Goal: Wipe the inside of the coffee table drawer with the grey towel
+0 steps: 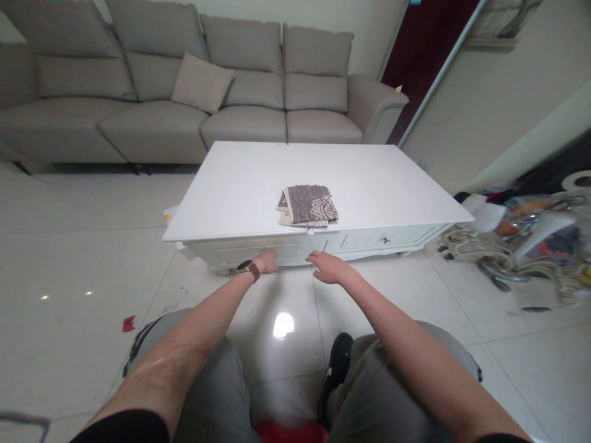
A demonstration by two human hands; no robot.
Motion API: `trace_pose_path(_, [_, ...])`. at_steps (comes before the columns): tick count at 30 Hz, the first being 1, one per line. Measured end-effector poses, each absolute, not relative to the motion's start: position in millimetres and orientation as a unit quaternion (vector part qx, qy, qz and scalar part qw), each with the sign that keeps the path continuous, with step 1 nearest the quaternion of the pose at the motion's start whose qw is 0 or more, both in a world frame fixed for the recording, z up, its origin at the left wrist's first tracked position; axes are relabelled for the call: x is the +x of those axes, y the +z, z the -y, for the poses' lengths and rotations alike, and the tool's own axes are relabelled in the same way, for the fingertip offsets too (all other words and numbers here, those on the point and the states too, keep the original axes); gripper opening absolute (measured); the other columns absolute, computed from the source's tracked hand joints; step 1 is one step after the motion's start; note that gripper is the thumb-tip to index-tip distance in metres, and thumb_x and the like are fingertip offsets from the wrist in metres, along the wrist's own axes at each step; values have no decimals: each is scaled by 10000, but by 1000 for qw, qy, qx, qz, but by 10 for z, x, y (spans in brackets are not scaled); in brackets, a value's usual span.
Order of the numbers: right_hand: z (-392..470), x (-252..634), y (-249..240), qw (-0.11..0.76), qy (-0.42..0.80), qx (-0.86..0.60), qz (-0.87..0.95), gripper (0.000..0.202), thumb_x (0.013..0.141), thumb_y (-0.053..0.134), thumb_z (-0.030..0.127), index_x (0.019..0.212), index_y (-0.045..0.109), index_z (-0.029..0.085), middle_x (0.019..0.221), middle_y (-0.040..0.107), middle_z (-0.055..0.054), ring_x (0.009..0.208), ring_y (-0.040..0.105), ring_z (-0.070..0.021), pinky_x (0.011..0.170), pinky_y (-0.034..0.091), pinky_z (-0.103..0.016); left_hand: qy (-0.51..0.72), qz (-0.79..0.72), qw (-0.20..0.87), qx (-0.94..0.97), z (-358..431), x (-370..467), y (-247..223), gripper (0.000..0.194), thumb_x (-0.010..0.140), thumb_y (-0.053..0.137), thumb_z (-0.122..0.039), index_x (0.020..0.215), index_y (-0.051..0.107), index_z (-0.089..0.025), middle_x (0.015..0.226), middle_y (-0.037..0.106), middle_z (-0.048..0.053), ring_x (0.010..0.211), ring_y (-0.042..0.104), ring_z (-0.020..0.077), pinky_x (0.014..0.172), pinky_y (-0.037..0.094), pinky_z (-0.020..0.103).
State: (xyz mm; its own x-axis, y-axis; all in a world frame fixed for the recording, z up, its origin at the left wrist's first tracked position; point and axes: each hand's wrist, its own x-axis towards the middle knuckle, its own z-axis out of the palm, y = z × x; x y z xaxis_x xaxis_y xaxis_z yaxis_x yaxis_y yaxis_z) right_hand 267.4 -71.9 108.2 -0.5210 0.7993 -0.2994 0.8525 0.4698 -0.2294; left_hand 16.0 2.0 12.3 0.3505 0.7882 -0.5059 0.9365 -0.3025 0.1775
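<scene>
A folded brown-grey towel (307,204) with a pale pattern lies near the front edge of a white coffee table (221,184). Below that edge, my left hand (266,262), with a watch (247,267) on its wrist, reaches toward the left part of the drawer front. It looks open and empty, its fingertips partly hidden. Across a gap, my right hand (325,267) is held before the same front, fingers stretched and thumb apart, holding nothing. Whether either hand touches the wood I cannot tell. A drawer handle (385,240) shows farther right.
Behind the table stands a long grey sofa (244,126) with a beige cushion (202,83). Cluttered items, among them a coiled hose-like thing (480,237), lie at the right wall. A red scrap (128,323) is on the tiled floor, left of my knees.
</scene>
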Motion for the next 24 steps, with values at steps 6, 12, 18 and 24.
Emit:
trace_pose_path(6, [719, 2663, 1092, 17, -152, 502, -852, 622, 849, 520, 151, 1470, 511, 145, 1521, 490, -142, 1337, 492, -280, 1075, 451, -411, -189, -534, 218, 795, 74, 223, 275, 480, 843, 589, -334, 1270, 692, -142, 1303, 691, 180, 1177, 666, 308, 976, 533, 358])
trace_pose_path(12, [682, 2688, 1009, 3, -148, 540, -829, 716, 847, 529, 162, 1546, 398, 74, 1623, 370, -173, 1451, 395, -282, 1161, 381, -415, -217, -524, 224, 792, 164, 268, 441, 403, 882, 561, -400, 1138, 759, -158, 1221, 737, 159, 1115, 695, 280, 929, 546, 327])
trace_pose_path(18, [633, 2703, 954, 28, -143, 561, -815, 770, 859, 526, 175, 1587, 313, 42, 1669, 267, -180, 1514, 319, -284, 1188, 356, -430, -157, -522, 210, 811, 274, 291, 855, 380, 908, 512, -363, 1160, 738, -191, 1203, 741, 142, 1082, 700, 294, 896, 549, 363])
trace_pose_path(24, [608, 2711, 899, 42, -132, 579, -804, 787, 862, 527, 174, 1603, 285, 67, 1689, 206, -165, 1549, 239, -281, 1186, 353, -458, 3, -544, 118, 831, 328, 123, 1182, 360, 910, 535, -287, 1232, 667, -193, 1291, 688, 114, 1217, 626, 265, 992, 502, 333])
